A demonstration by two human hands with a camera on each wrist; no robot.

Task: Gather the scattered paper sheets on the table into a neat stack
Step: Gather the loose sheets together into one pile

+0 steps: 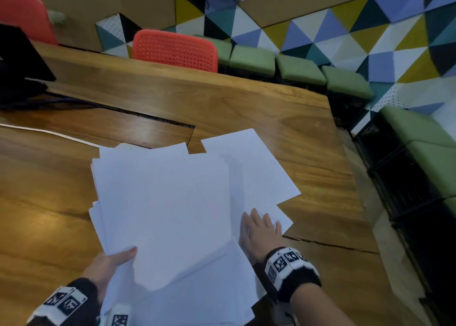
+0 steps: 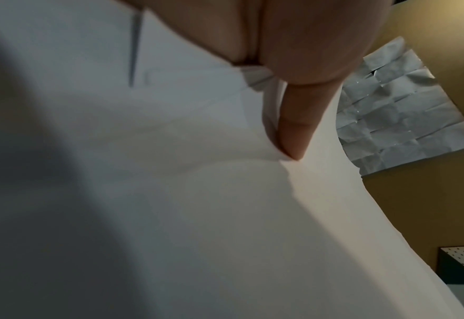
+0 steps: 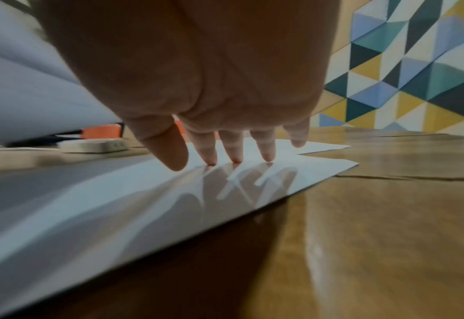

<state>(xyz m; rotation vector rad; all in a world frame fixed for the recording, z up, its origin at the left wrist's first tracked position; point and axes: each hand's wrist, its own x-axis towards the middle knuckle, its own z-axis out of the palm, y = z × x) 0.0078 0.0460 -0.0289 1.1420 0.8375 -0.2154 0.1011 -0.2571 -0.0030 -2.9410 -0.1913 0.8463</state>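
A loose bundle of white paper sheets (image 1: pixel 162 202) is lifted off the wooden table (image 1: pixel 246 103) at its near edge. My left hand (image 1: pixel 118 259) grips it at the lower left corner, thumb on top and fingers hidden beneath. In the left wrist view the thumb (image 2: pixel 293 129) presses into the paper (image 2: pixel 170 194). Further sheets (image 1: pixel 256 167) lie fanned out to the right on the table. My right hand (image 1: pixel 261 229) lies flat on them with straight fingers. In the right wrist view its fingertips (image 3: pixel 236 158) touch the top sheet (image 3: pixel 143 205).
A red chair (image 1: pixel 175 49) and green stools (image 1: pixel 298 69) stand behind the table. A black device (image 1: pixel 19 56) with cables sits far left, and a white cable (image 1: pixel 49 132) runs along the table. A dark slot (image 1: pixel 160 119) cuts the tabletop. The table's right edge (image 1: pixel 345 153) is close.
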